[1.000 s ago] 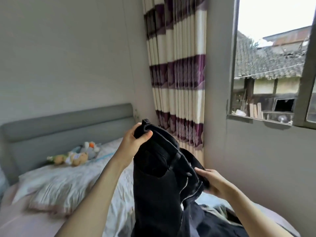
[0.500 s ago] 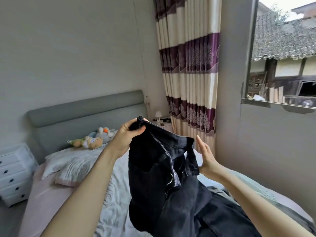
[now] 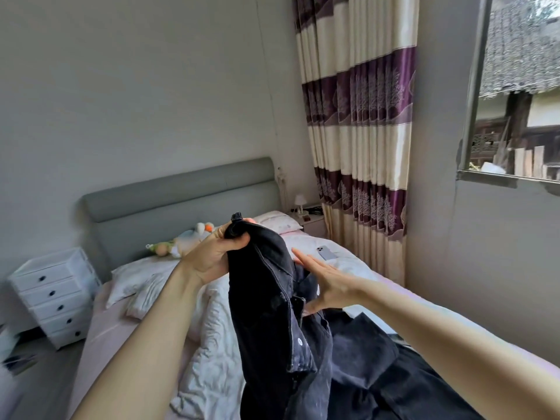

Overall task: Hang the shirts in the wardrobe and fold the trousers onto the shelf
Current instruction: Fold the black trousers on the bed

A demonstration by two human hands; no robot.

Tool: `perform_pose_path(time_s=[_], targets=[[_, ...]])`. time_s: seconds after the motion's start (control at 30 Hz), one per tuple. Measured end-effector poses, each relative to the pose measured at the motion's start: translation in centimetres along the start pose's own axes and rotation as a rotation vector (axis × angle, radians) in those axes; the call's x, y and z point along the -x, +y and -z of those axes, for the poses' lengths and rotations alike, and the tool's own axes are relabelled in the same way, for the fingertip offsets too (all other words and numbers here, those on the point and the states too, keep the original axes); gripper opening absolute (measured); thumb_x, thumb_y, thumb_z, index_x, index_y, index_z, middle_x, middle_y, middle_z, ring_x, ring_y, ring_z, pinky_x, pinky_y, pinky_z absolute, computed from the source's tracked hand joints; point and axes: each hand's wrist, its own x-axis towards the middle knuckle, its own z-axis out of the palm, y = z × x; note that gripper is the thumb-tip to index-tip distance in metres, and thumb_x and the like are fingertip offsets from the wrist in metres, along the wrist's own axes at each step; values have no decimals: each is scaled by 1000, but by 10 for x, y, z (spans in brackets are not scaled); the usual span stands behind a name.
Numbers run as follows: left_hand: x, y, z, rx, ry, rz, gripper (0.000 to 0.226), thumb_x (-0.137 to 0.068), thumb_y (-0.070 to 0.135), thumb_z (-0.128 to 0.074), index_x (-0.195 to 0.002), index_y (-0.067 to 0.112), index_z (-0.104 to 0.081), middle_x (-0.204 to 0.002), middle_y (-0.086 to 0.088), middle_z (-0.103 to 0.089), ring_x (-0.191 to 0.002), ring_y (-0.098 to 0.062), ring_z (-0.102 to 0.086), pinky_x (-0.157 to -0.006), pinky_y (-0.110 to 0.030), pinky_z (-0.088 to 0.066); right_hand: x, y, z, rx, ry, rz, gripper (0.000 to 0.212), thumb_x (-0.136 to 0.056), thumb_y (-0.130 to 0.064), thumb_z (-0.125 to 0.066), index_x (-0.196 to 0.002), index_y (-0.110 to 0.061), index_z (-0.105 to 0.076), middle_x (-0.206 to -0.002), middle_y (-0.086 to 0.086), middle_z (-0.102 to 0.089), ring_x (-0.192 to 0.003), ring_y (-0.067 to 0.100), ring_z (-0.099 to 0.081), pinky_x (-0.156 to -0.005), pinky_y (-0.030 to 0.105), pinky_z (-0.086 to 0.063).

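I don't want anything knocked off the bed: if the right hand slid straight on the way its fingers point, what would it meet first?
Most likely the black trousers: the right hand lies flat beside them, fingers pointing up-left at the fabric by the waistband. Depth is unclear; the phone lies off that line.

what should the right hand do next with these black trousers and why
Probably close the right hand on the waistband: the left hand alone grips the black trousers, while the right lies flat against them with straight fingers, so they hang bunched.

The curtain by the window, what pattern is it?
Curtain: wide cream and purple horizontal stripes, seen in the head view.
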Motion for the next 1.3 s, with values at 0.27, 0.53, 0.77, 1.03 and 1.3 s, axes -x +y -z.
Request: perform_pose_path(time_s=[0.27, 0.53, 0.77, 1.03, 1.3], targets=[[13, 6, 9, -26, -19, 55, 45, -30, 26, -97, -69, 18, -75, -70, 3, -67, -69, -9, -66, -67, -21, -54, -21, -6, 5, 336, -13, 66, 116, -62, -54, -76, -146, -36, 3, -156, -3, 4, -143, 19, 8, -116, 50, -2], [12, -17, 35, -40, 406, -65, 21, -74, 6, -64, -93, 10, -70, -88, -2, -73, -81, -14, -69, -72, -23, -54, -2, 8, -16, 280, -131, -89, 60, -71, -48, -71, -106, -22, -30, -98, 1, -56, -89, 23, -50, -83, 38, -38], [3, -43, 30, -485, 708, -173, 20, -86, 10, -65, -103, 19, -63, -89, 14, -65, -84, -2, -61, -68, -7, -45, 16, 16, -19, -36, -136, -195, 28, -81, -42, -64, -106, -32, -56, -100, -13, -64, -96, 9, -60, -77, 18, -45], [-17, -26, 38, -524, 981, -98, 28, -89, 20, -61, -113, 5, -62, -108, -11, -63, -105, -27, -57, -94, -36, -45, 42, -24, 16, 360, 111, 53, 107, -51, -86, -46, -137, -58, 11, -123, -7, -43, -106, 27, -55, -90, 40, -45], [-20, -33, 35, -710, 901, -51, 33, -89, 24, -62, -113, 2, -62, -110, -15, -64, -106, -32, -57, -93, -43, -46, 53, -7, 9, 753, 7, 96, 23, -86, -43, -49, -96, -24, -54, -110, 2, -41, -82, 27, -53, -64, 32, -35]])
